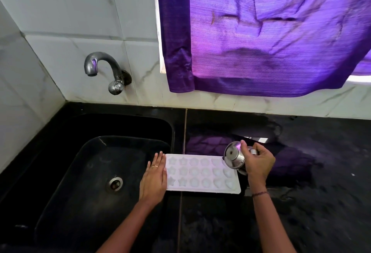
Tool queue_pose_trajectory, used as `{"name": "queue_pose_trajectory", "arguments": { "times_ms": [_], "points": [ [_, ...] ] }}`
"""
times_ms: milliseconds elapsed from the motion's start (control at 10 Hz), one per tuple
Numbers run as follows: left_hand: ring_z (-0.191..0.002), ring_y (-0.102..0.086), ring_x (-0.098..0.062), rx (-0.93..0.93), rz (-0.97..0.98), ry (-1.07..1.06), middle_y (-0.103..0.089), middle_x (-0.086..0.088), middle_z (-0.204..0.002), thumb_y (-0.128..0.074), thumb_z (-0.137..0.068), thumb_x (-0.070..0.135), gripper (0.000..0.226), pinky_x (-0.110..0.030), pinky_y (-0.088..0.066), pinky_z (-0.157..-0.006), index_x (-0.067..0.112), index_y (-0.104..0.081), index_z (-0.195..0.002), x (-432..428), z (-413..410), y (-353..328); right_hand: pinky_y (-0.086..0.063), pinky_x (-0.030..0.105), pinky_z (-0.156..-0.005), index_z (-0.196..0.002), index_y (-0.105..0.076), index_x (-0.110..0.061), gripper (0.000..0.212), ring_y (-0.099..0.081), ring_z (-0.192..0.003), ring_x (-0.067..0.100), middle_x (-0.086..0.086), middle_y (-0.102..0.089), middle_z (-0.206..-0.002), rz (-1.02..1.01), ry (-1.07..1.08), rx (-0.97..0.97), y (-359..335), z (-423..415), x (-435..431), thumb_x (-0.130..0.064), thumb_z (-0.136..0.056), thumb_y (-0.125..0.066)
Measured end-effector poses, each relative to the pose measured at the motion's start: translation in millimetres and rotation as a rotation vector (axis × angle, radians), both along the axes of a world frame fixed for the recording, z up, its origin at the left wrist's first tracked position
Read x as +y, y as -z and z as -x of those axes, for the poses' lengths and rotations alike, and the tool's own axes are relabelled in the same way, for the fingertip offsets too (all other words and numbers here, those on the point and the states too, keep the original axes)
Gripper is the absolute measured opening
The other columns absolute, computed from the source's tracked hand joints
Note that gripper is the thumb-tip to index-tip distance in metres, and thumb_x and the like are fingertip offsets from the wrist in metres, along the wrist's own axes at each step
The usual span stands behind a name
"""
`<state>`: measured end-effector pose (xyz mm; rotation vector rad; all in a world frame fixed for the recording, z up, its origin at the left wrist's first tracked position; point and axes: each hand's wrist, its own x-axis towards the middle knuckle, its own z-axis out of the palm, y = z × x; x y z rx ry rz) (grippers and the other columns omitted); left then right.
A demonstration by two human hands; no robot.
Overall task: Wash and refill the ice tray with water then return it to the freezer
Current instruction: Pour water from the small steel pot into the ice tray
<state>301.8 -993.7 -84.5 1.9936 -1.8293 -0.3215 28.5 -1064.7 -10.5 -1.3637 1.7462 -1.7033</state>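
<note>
Head view, sink [60, 172] beside ice tray [202, 190] — curtain [271, 32] above

Your black surface [301, 212] is carrying a white ice tray [202, 189], lying flat just right of the sunken sink [60, 172]. Wet patches are glistening on it toward the far right.

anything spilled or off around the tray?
Yes: a wet patch spreads over the black counter behind the ice tray, near the wall. The tray's left end overhangs the sink, steadied by the left hand. The right hand tips a steel cup over it.
</note>
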Motion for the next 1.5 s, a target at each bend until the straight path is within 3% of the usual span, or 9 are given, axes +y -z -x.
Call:
{"name": "queue_pose_trajectory", "arguments": {
  "times_ms": [100,200,500,800,1400,1500],
  "points": [
    [-0.142,-0.002,0.001,0.006,0.002,0.0,-0.014,0.007,-0.156,0.004,-0.087,0.043,0.071,-0.019,0.002,-0.116,0.015,-0.018,-0.148,1,0,-1,-0.026,0.018,-0.045,-0.048,-0.037,-0.003,0.049,-0.027,-0.046,0.006,0.001,-0.033,-0.046,-0.007,0.019,-0.039,1,0,1,-0.012,-0.077,-0.075],
    [-0.141,-0.001,0.001,0.01,0.001,0.0,-0.014,0.007,-0.156,0.005,-0.086,0.044,0.072,-0.018,0.003,-0.116,0.015,-0.018,-0.148,1,0,0,-0.028,0.016,-0.045,-0.046,-0.035,-0.013,0.051,-0.028,-0.042,0.004,-0.012,-0.033,-0.039,-0.034,0.042,-0.171,0,0,3,-0.012,-0.078,-0.074],
    [-0.141,0.0,0.0,0.004,-0.006,0.002,-0.014,0.006,-0.156,0.005,-0.086,0.044,0.072,-0.02,0.003,-0.115,0.014,-0.017,-0.148,1,0,1,-0.025,0.018,-0.046,-0.048,-0.029,-0.02,0.055,-0.022,-0.043,0.003,-0.012,-0.026,-0.037,-0.072,0.157,-0.496,2,17,2,-0.015,-0.077,-0.075],
    [-0.141,-0.002,-0.001,0.009,0.0,0.001,-0.016,0.005,-0.156,0.004,-0.087,0.044,0.072,-0.021,0.001,-0.116,0.014,-0.019,-0.148,1,0,0,-0.027,0.01,-0.042,-0.048,-0.031,-0.012,0.053,-0.028,-0.038,0.002,-0.013,-0.033,-0.035,-0.058,0.11,-0.317,2,21,5,-0.01,-0.078,-0.074],
    [-0.141,-0.003,-0.001,-0.001,0.004,-0.001,-0.017,0.003,-0.156,0.001,-0.088,0.042,0.07,-0.021,0.0,-0.116,0.013,-0.02,-0.148,0,0,3,-0.023,0.014,-0.042,-0.046,-0.03,-0.017,0.055,-0.026,-0.04,0.007,-0.003,-0.027,-0.044,-0.029,0.056,-0.053,6,21,6,-0.012,-0.078,-0.074],
    [-0.142,-0.003,-0.002,0.006,0.004,-0.001,-0.017,0.003,-0.156,0.001,-0.088,0.042,0.069,-0.022,-0.001,-0.116,0.013,-0.02,-0.148,0,-1,4,-0.023,0.015,-0.042,-0.046,-0.033,-0.01,0.052,-0.026,-0.041,0.008,0.0,-0.029,-0.044,-0.038,0.066,-0.028,9,21,5,-0.014,-0.077,-0.075]
  ]
}}
